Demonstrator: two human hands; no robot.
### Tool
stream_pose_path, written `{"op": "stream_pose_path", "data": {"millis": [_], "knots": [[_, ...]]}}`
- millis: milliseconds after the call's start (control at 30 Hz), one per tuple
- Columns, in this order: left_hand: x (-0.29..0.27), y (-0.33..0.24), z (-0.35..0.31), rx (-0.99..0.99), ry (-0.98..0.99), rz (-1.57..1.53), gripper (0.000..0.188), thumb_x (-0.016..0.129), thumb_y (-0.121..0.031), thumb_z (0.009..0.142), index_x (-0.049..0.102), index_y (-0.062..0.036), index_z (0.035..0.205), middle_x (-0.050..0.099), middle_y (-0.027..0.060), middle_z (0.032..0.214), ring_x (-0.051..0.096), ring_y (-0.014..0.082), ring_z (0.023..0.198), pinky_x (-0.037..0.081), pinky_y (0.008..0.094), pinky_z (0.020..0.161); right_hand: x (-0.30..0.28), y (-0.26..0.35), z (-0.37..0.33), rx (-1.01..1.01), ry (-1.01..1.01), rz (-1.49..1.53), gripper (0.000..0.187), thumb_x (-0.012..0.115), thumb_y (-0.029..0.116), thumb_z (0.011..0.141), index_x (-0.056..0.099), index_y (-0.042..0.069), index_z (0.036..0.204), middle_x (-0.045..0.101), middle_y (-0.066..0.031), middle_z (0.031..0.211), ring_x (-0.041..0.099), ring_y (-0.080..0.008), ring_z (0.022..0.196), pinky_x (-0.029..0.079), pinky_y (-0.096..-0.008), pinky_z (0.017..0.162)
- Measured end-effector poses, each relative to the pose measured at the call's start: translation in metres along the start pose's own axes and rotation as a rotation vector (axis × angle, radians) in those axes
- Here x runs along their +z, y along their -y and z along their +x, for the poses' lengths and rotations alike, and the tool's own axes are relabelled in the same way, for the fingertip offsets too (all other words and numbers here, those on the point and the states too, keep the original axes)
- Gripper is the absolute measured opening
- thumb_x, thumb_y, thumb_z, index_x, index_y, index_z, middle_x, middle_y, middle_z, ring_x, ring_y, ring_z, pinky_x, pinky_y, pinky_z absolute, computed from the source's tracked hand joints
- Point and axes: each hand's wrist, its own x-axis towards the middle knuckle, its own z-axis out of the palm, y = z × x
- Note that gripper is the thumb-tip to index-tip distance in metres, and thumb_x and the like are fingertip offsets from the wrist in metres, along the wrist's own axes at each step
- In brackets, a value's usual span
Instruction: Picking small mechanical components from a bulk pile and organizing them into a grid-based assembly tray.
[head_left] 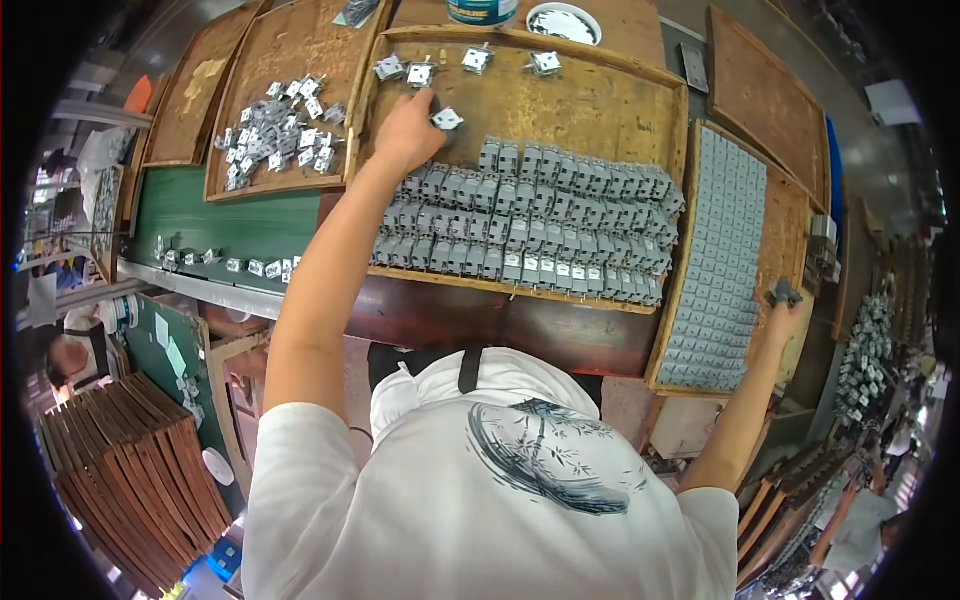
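My left hand [408, 132] reaches over the middle wooden tray [520, 40], its thumb and fingers closed around a small grey part with a shiny metal face [447, 119]. Just beyond the fingertips lies a similar metal-faced part [420, 74], with a few more along the tray's far side. Tight rows of grey block-shaped parts [520, 225] fill the nearer portion of this tray. Out to the right, my right hand [783, 318] pinches a dark grey part [785, 292] above the right-hand wooden tray [690, 255], beside its neat grid of grey parts [715, 260].
Loose metal-faced parts [280, 135] are heaped in a left wooden tray [225, 190]. Several small parts [235, 265] line the green bench [200, 220]. A round white dish [563, 12] and a tub [482, 10] stand behind. Stacked wooden trays [130, 480] rise at lower left.
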Motion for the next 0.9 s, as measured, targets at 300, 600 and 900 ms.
{"op": "stream_pose_path", "data": {"millis": [300,600,900], "knots": [[0.002,-0.002,-0.002,0.02,0.05,-0.441,0.037,0.066,-0.003,0.075,0.056,-0.0015,0.111,0.068,0.0159,0.102,0.064,0.0318,0.097,0.05,0.04,0.081,0.074,0.087,-0.14,-0.232,0.509,0.467,0.036,0.064,0.015,0.094,0.057,-0.002,0.126,0.064,-0.0091,0.11,0.064,-0.0147,0.086,0.055,-0.0286,0.071],[-0.041,-0.057,-0.151,0.024,0.193,-1.616,0.032,0.07,0.004,0.081,0.064,-0.002,0.112,0.069,0.0041,0.102,0.064,0.0128,0.092,0.053,0.027,0.082,0.152,0.166,-0.273,-0.28,0.921,0.488,0.033,0.07,0.01,0.087,0.06,0.0,0.117,0.065,-0.0063,0.103,0.063,-0.014,0.082,0.054,-0.0287,0.071],[-0.043,-0.044,-0.19,0.144,0.167,-1.596,0.036,0.068,0.005,0.084,0.06,-0.0011,0.118,0.066,0.0026,0.107,0.061,0.012,0.102,0.051,0.0276,0.089,0.155,0.189,-0.323,-1.003,0.905,-0.29,0.036,0.075,0.023,0.083,0.059,-0.002,0.103,0.064,-0.0196,0.097,0.066,-0.0334,0.081,0.052,-0.0342,0.068]]}}
